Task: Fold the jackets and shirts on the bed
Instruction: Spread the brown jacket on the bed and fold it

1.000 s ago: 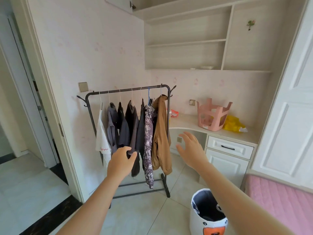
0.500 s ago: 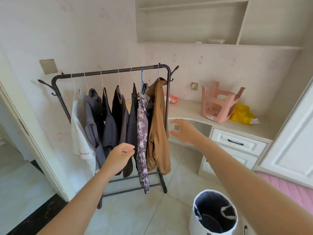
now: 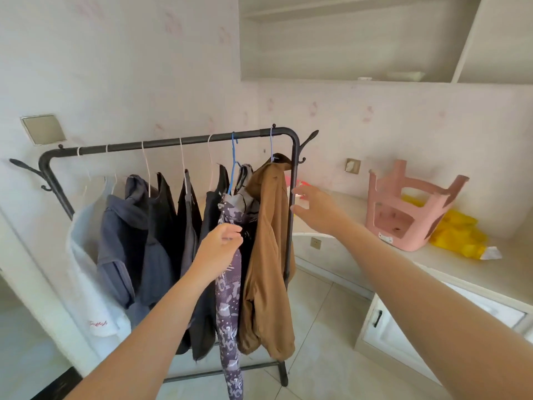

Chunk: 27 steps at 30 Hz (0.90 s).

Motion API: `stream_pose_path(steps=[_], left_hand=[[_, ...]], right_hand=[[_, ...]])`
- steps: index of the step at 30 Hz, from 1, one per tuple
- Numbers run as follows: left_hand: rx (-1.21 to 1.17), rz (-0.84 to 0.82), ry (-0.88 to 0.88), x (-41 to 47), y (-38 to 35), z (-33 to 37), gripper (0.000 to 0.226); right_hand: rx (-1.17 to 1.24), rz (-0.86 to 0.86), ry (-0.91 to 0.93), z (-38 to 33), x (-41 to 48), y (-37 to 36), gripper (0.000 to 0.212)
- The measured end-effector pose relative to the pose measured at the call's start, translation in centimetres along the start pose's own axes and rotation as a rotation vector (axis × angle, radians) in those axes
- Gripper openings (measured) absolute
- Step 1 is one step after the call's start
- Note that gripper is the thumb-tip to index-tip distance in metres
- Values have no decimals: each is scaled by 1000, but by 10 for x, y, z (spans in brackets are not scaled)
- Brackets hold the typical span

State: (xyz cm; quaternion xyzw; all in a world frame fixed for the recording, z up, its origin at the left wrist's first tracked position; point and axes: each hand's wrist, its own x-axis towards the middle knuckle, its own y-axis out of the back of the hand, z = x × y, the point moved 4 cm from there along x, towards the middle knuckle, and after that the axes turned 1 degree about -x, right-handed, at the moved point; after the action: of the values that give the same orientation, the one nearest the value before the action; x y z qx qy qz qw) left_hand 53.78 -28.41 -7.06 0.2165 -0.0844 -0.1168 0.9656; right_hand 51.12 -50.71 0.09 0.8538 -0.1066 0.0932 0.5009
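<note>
A black clothes rack [image 3: 173, 142] stands against the wall with several garments on hangers. A brown jacket [image 3: 266, 255] hangs at its right end, and a purple patterned garment [image 3: 229, 307] hangs just left of it. Further left hang dark shirts [image 3: 164, 232], a navy hoodie [image 3: 121, 241] and a white shirt [image 3: 86, 269]. My left hand [image 3: 220, 249] is in front of the patterned garment with fingers loosely curled, touching or nearly touching it. My right hand [image 3: 315, 209] is open beside the rack's right post, just right of the brown jacket's shoulder. No bed is in view.
A white desk [image 3: 432, 272] with drawers runs along the right wall. An upturned pink stool [image 3: 409, 206] and a yellow bag [image 3: 458, 235] lie on it. Open shelves [image 3: 346, 39] hang above. A doorway opens at the left. The floor is tiled.
I have come closer to the rack. My left hand rose to the patterned garment, and my right hand lifted toward the brown jacket's shoulder. The laundry basket has left the view.
</note>
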Motion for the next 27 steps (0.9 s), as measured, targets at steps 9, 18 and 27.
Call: stream_pose_path(steps=[9, 18, 27], left_hand=[[-57, 79, 31, 116, -24, 11, 28], [-6, 33, -81, 244, -36, 13, 27], [-5, -60, -41, 353, -46, 6, 34]], right_hand=[[101, 9, -28, 25, 108, -12, 43], [171, 146, -143, 25, 214, -35, 30], [103, 51, -348, 48, 292, -74, 13]])
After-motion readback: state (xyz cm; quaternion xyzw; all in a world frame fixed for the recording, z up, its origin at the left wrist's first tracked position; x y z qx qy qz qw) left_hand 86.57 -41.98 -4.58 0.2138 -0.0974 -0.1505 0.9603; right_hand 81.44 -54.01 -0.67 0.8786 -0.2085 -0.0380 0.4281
